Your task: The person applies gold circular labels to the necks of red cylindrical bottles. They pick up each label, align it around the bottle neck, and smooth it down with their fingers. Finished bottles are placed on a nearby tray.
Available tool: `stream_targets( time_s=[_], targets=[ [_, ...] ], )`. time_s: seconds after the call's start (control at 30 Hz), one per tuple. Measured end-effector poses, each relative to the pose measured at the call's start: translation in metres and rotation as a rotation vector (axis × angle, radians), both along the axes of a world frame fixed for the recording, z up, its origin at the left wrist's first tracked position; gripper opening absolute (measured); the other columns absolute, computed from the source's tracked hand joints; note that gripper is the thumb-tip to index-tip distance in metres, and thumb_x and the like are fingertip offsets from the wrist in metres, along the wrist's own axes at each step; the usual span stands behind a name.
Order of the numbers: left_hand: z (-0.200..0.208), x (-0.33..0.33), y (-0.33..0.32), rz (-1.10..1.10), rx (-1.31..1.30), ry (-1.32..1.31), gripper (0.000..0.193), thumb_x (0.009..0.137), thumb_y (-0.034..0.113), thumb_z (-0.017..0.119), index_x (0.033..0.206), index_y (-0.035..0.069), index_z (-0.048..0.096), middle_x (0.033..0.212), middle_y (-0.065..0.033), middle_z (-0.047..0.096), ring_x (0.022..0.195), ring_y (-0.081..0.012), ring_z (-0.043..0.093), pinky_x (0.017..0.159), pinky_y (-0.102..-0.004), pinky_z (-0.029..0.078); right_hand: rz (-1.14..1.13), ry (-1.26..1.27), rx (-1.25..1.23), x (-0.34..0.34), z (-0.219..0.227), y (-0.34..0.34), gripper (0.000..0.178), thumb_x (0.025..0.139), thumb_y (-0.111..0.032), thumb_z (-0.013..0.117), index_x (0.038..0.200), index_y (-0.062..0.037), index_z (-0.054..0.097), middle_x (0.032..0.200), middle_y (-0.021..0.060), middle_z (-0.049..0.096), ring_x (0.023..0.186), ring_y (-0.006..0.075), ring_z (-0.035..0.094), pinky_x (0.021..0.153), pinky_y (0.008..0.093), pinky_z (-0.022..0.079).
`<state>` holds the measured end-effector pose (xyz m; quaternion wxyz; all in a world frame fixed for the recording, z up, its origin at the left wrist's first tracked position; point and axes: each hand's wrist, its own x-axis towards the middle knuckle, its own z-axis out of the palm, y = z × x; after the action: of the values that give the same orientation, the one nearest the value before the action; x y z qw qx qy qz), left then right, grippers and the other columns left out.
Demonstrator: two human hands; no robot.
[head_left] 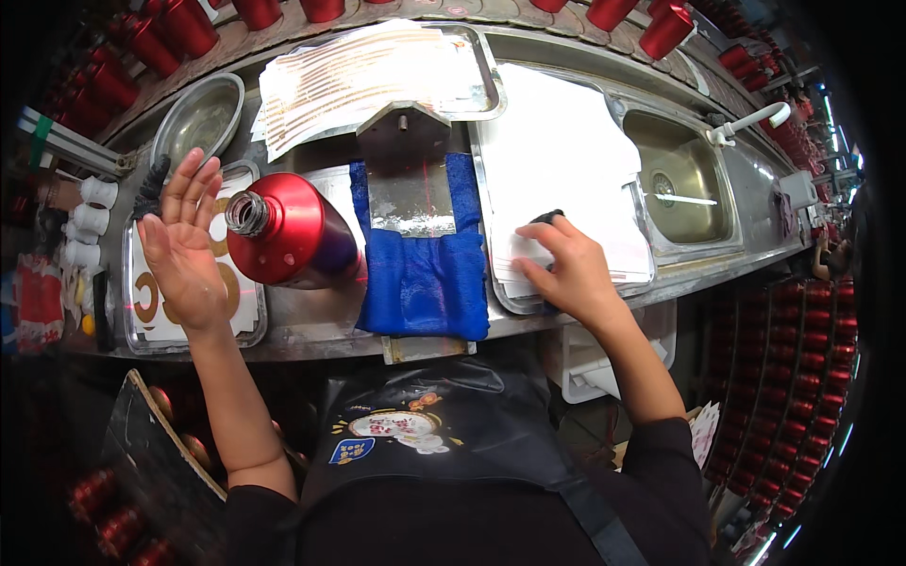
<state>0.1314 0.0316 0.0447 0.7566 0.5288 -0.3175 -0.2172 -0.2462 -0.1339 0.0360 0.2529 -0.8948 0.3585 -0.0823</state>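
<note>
My left hand [192,255] is raised at the left with its palm turned up and fingers stretched out. It holds nothing, and a black cover sits on one finger. Just right of it stands a glossy red bottle [293,231] with an open, threaded clear neck. My right hand [576,269] hovers over or touches the near part of a stack of white sheets [557,141]; its thumb and forefinger are apart, and another fingertip wears a black cover. Between the hands, a blue cloth [425,283] covers the near part of a metal stand [404,132].
At the back lies a tray of striped sheets [359,80], with a metal bowl [200,118] to its left. A tray [142,335] with gold-ringed sheets rests at the left. A sink [679,179] with a white faucet [755,123] lies right. Red bottles [665,33] line the back.
</note>
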Motion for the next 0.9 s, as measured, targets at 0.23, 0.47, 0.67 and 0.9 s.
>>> stream_targets(
  time_s=[0.23, 0.47, 0.67, 0.9],
  targets=[
    [-0.001, 0.001, 0.002, 0.032, 0.074, 0.085, 0.056, 0.107, 0.038, 0.035, 0.125, -0.012, 0.052, 0.138, -0.0308, 0.054, 0.125, -0.0398, 0.058, 0.111, -0.0489, 0.042, 0.118, 0.000, -0.033, 0.010, -0.013, -0.002, 0.019, 0.081, -0.016, 0.080, 0.097, -0.0134, 0.072, 0.077, 0.0043, 0.058, 0.055, 0.0202, 0.060, 0.054, 0.0343, 0.049],
    [-0.027, 0.004, 0.017, -0.023, 0.041, 0.293, 0.053, 0.106, 0.035, 0.045, 0.128, -0.013, 0.050, 0.137, -0.0299, 0.055, 0.124, -0.0360, 0.058, 0.106, -0.0466, 0.050, 0.279, -0.063, -0.125, 0.006, -0.010, -0.007, 0.019, 0.077, -0.012, 0.080, 0.094, -0.0114, 0.072, 0.071, 0.0051, 0.055, 0.053, 0.0229, 0.058, 0.050, 0.0352, 0.046],
    [-0.028, 0.004, 0.037, 0.084, 0.140, 0.302, 0.062, 0.107, 0.041, 0.038, 0.135, -0.013, 0.050, 0.140, -0.0266, 0.055, 0.128, -0.0312, 0.056, 0.111, -0.0427, 0.043, 0.232, -0.108, -0.094, 0.007, -0.014, -0.001, 0.011, 0.078, -0.005, 0.075, 0.088, -0.0081, 0.072, 0.069, 0.0040, 0.058, 0.054, 0.0177, 0.057, 0.050, 0.0309, 0.044],
    [-0.031, 0.008, 0.047, 0.151, 0.115, 0.195, 0.063, 0.108, 0.043, 0.033, 0.135, -0.011, 0.051, 0.141, -0.0245, 0.055, 0.130, -0.0311, 0.054, 0.114, -0.0434, 0.038, -0.617, -0.608, 0.278, -0.037, -0.009, -0.103, 0.009, 0.091, -0.010, 0.063, 0.087, -0.0027, 0.067, 0.077, -0.0060, 0.060, 0.068, 0.0027, 0.049, 0.062, 0.0195, 0.039]
  ],
)
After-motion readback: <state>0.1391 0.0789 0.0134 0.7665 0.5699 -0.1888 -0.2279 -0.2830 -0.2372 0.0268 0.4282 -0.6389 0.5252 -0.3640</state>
